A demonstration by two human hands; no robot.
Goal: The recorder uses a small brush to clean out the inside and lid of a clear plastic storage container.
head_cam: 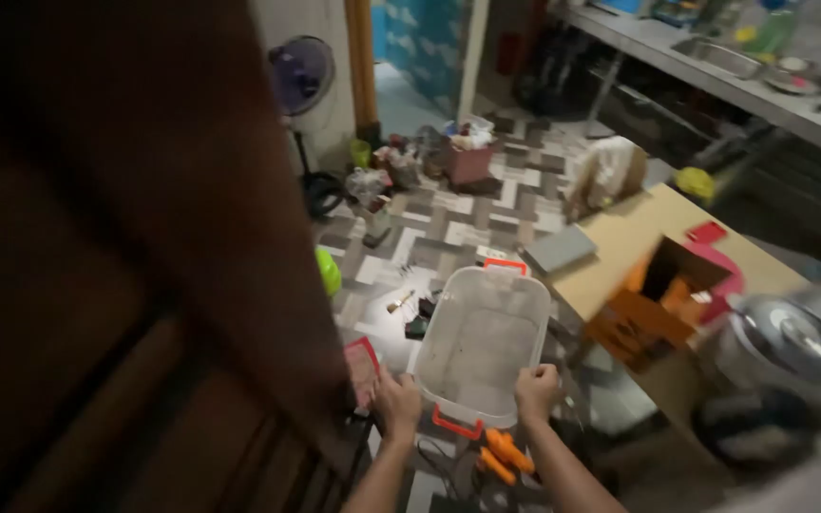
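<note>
I am holding a clear, rectangular plastic storage bin with orange latch handles out in front of me, above the patterned grey and white tiled floor. My left hand is closed around the near rim at its left corner, and my right hand grips the same rim at the right corner, fingers curled over the edge. The bin is tilted away from me so I look straight into it, and it appears to hold nothing; no lid is on it.

So far, as I judge it, the bin is lifted and in my grasp. Nothing has gone into it yet, and it has not been set down anywhere.

Below my wrists lie some orange-handled tools on the floor. Just to the left of my left hand is a small red and white flat packet, and beyond the bin a few small dark bits are scattered on the tiles. To my right stands an open brown cardboard box with orange things inside, and nearer the edge a shiny metal pot lid. A dark wooden door fills my left side. Farther off a steel counter runs along the wall.
</note>
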